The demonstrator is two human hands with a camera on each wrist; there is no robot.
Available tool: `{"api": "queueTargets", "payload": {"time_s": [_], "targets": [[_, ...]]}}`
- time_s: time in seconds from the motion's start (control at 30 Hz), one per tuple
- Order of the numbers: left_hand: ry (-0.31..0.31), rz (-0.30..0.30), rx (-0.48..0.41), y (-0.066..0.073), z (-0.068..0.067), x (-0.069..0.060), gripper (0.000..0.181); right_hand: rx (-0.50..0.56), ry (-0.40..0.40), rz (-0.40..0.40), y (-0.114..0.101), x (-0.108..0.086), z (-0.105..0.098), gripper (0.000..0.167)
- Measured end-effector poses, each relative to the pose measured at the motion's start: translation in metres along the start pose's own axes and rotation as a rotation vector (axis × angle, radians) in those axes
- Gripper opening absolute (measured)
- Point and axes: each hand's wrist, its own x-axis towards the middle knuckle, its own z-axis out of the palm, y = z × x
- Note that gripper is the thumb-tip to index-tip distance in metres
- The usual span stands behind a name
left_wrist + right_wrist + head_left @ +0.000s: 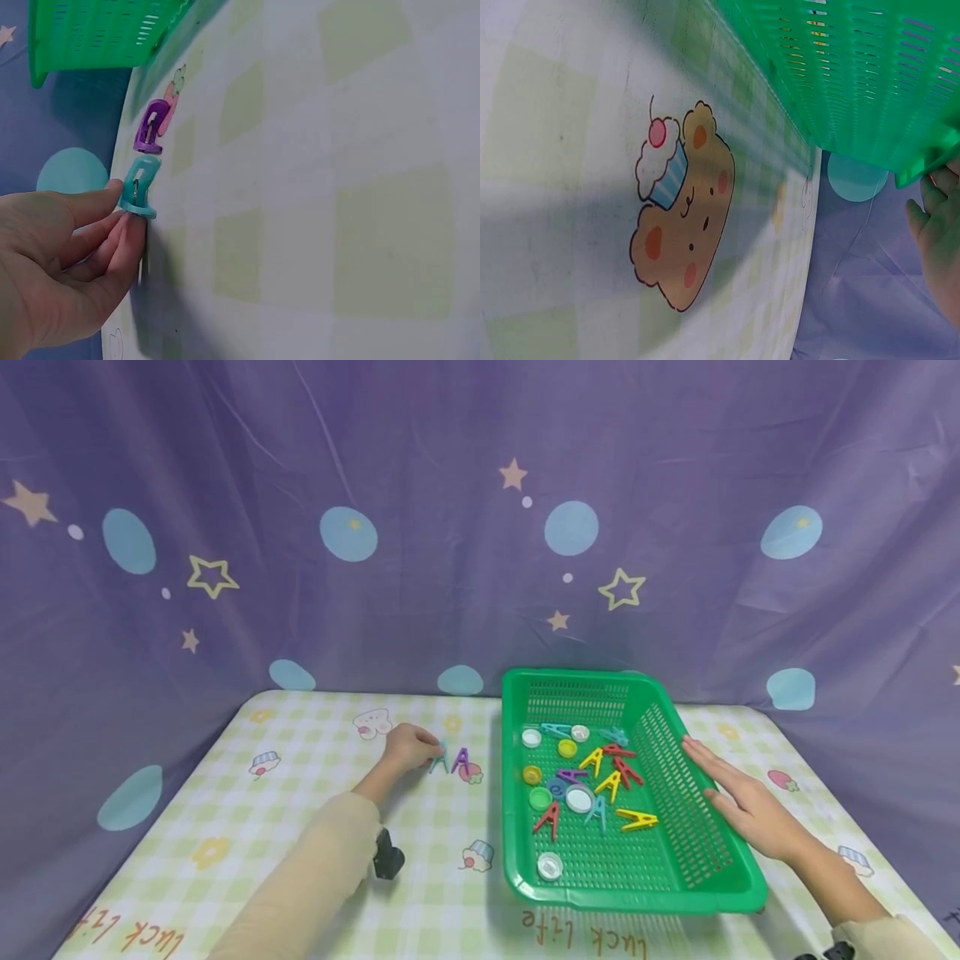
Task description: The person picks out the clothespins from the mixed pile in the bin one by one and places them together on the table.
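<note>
Between thumb and fingertips, my left hand pinches a teal clothespin, which stands on the tablecloth. Close beside it stands a purple clothespin, untouched. A green plastic basket sits to the right on the table. My right hand rests with extended fingers along the basket's right rim; the right wrist view catches only part of that hand at its edge. Inside the basket lie several red, yellow, teal and purple clothespins, among them a yellow clothespin, along with several bottle caps, including a white cap.
A checked tablecloth with printed cartoons covers the table. Behind the table hangs a purple curtain with stars and blue ovals. The basket's slotted walls rise between its contents and my hands.
</note>
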Motion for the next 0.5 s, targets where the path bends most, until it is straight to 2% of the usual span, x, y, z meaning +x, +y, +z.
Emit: {"api": "queueTargets", "payload": {"time_s": [0.27, 0.4, 0.5], "targets": [[-0.005, 0.012, 0.044, 0.005, -0.004, 0.000, 0.026, -0.005, 0.005, -0.010, -0.001, 0.001, -0.001, 0.056], [-0.018, 0.013, 0.065, 0.013, -0.011, -0.001, 0.028, -0.007, 0.009, -0.019, -0.002, 0.001, -0.001, 0.056], [-0.024, 0.040, 0.086, 0.021, -0.017, -0.002, 0.029, -0.002, 0.011, -0.022, -0.003, 0.001, -0.001, 0.056]]}}
